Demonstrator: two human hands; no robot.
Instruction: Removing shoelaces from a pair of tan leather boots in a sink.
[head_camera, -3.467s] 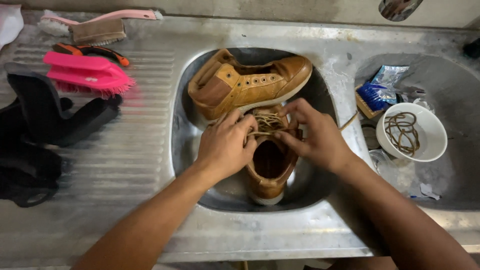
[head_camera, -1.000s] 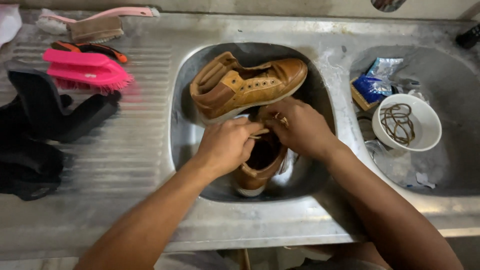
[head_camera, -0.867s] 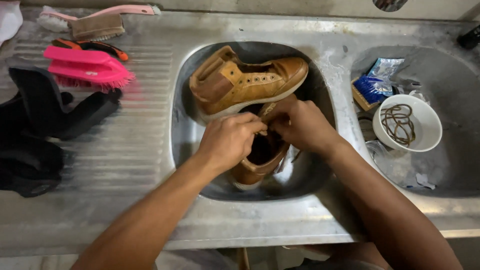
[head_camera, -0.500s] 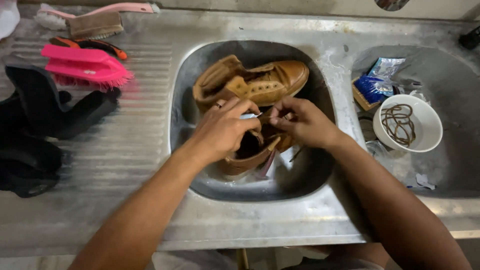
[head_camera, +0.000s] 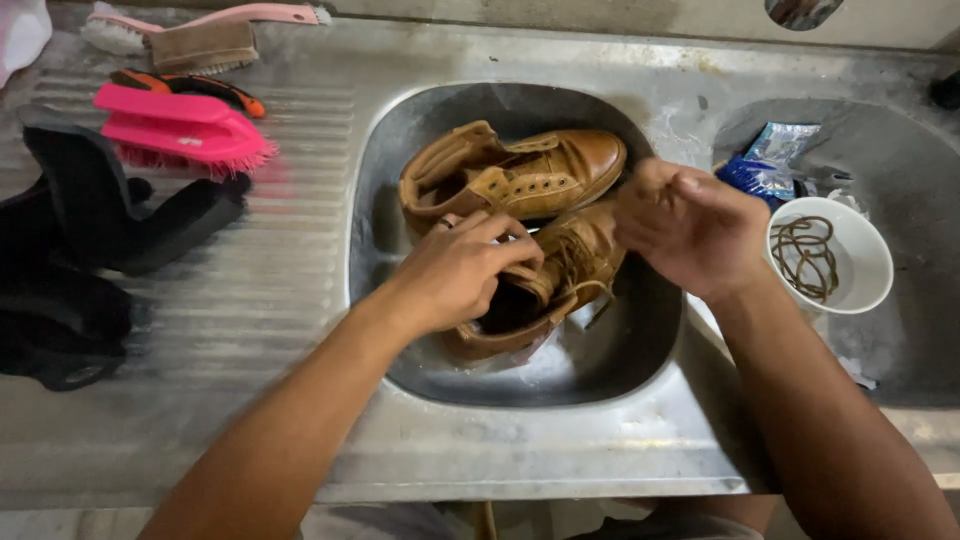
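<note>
Right hand (head_camera: 690, 230) has lifted off the near shoe since half a second ago; left hand (head_camera: 455, 270) stays on it.

Near tan shoe (head_camera: 545, 290) lies tilted in the steel sink basin (head_camera: 370, 200), its collar gripped by the closed left hand. At 12 o'clock, touching it, lies the second tan shoe (head_camera: 520, 175). Right hand hovers at 3 o'clock, fingers curled, apparently empty. White bowl of laces (head_camera: 830, 255) sits farther right; pink brush (head_camera: 180, 130) at 10 o'clock. Pinning the collar steady should keep the lacing easy to work.
</note>
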